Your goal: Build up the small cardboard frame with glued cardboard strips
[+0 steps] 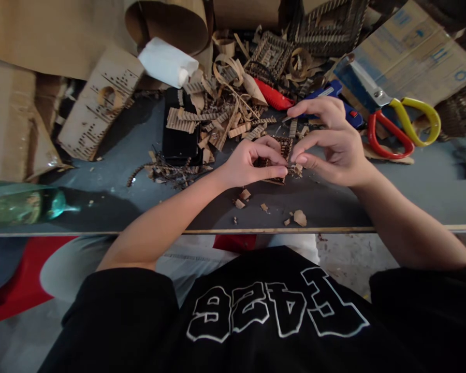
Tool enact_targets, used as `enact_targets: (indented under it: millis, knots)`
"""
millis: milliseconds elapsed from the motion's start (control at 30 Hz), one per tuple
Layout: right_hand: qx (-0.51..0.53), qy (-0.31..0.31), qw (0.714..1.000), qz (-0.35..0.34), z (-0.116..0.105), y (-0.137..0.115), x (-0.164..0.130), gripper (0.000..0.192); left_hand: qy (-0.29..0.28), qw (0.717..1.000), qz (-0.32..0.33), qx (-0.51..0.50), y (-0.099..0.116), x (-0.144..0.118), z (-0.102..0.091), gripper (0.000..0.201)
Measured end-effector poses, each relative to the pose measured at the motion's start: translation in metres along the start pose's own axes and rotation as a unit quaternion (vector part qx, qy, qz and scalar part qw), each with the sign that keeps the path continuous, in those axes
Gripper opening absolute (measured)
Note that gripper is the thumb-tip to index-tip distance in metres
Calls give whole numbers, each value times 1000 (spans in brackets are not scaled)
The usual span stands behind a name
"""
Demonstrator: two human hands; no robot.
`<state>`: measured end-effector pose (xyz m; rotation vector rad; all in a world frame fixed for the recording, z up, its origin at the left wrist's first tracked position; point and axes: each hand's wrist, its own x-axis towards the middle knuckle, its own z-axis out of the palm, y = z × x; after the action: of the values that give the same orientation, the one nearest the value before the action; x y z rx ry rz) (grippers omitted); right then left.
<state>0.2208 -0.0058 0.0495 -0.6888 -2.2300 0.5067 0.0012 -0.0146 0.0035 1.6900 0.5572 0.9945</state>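
1 grey tabletop (431, 186) ran across the middle of the frame, its pale, thin front edge (279, 230) facing the person. Below it, at lower right of centre, a scuffed, light floor (344, 261) showed, and a red surface (27, 259) at lower left. Corrugated scraps (221, 122) heaped the upper centre, and small torn bits (300, 217) dotted the table's near side.

Just right of the frame's centre was a small woven brown piece (286, 146), partly covered by the left hand (258, 163), whose thumb and fingers closed over it. The right hand (328, 142) was half open just beside it, index finger and thumb bent near each other; I could not tell whether they pinched anything.

A black phone (171, 140) lay partly under strips left of the heap, with a white packet (166, 62) above it. A green bottle (23, 204) lay on its side at the left edge. Scissors (392, 147) with red and yellow handles rested at upper right, near a blue tool (328, 92) partly hidden by the right hand.

At upper right, a cardboard box (411, 57) carried blue print, including arrow symbols; its lettering was too blurred to read. White-outlined characters (275, 311) crossed the black shirt (217, 357), upside down in the frame.
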Motion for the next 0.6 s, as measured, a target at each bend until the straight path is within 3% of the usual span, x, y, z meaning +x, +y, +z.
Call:
enact_targets:
  millis: [133,333,600]
  knots:
    - [-19,2,1000,15,0,1,-2,35,4,1000,0,1,1,0,0,27]
    - [-43,30,997,-53,-2,2,-4,12,13,1000,-2,10,0,-1,-1,31]
    - [-55,50,995,-69,-5,3,-4,9,21,999,13,21,-1,0,-3,28]
